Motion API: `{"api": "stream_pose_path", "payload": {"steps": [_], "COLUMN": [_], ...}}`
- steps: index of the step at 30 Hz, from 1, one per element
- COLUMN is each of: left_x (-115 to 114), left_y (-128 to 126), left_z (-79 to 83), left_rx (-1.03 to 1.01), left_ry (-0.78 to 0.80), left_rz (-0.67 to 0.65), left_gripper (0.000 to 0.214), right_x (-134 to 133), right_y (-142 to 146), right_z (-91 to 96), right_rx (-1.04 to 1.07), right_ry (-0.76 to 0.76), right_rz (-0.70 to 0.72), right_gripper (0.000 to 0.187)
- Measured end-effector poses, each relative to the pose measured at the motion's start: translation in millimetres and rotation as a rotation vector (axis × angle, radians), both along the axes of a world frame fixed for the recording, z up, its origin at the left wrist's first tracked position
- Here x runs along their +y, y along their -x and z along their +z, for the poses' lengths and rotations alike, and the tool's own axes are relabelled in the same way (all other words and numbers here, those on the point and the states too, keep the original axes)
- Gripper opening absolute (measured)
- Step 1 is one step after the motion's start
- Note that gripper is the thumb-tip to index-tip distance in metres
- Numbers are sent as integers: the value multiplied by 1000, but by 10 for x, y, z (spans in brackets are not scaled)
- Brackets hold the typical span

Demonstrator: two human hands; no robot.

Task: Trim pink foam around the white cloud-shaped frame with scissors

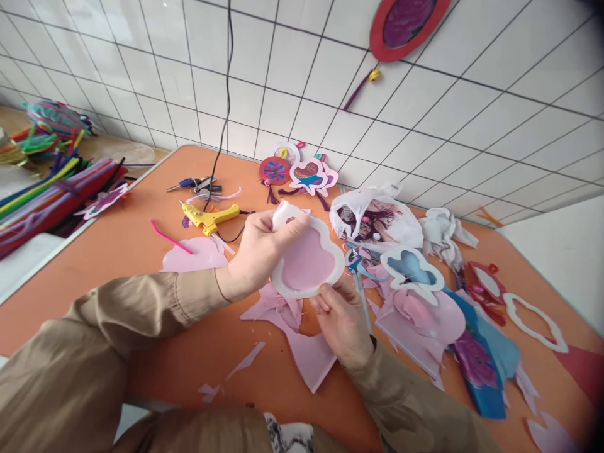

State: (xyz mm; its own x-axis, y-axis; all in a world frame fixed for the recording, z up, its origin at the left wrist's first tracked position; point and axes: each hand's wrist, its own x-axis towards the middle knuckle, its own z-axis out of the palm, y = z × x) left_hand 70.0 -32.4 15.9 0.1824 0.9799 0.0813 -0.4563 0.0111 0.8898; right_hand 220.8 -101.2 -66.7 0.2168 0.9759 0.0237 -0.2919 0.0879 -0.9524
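Observation:
Between my two hands I hold up a wavy-edged foam frame (336,264) in white, with a pink panel (306,258) filling its middle. My left hand (257,251) pinches its upper left part, thumb across the front. The fingers of my right hand (343,319) are closed on its lower right edge. Under the hands lie pink foam scraps (309,355) with cut edges. A yellow glue gun (212,217) rests to the left of my left hand, and beside it is a pink foam piece (202,255) with a bright pink pipe cleaner (170,237) on it.
Finished-looking foam ornaments (309,176) lean at the wall. A white plastic bag (401,226), a blue-filled cloud frame (411,267) and a white frame ring (535,321) lie right. Keys (191,184) sit near a hanging black cord (228,82). Pipe cleaners (61,201) are bundled at left.

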Motion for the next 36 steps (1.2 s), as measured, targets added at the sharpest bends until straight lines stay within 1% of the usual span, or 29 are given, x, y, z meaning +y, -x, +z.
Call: {"api": "stream_pose_path", "payload": {"steps": [2,4,10,13,16,18,22,25,29,33,36], "left_x": [-8,6,179,263,310,329,358,370,387,429,457], "left_y": [8,27,92,107,104,93,75,77,89,89,87], "left_z": [14,4,-129,-181,-211,-225,-250,-263,-282,-316,-342], "left_rx": [-8,-29,-145,-168,-182,-187,-188,-185,-229,-295,-316], "left_ry": [1,2,34,29,50,81,124,130,136,160,184], "left_rz": [-32,-68,-164,-228,-235,-211,-207,-228,-248,-313,-340], "left_gripper": [39,38,41,40,40,41,42,42,43,44,43], "right_x": [-5,-13,-85,-124,-138,-140,-144,-138,-119,-135,-154], "right_y": [1,-8,-91,-113,-96,-78,-60,-59,-46,-38,-35], "right_z": [-5,-16,-60,-48,9,60,129,151,218,313,330], "right_rx": [-12,-33,-139,-201,-317,-368,-395,-430,-471,-627,-695], "right_ry": [3,-9,-109,-142,-211,-242,-238,-256,-297,-392,-440], "right_rz": [13,4,-122,-143,-156,-171,-165,-162,-196,-207,-219], "right_gripper": [36,34,15,9,6,9,13,13,13,17,19]}}
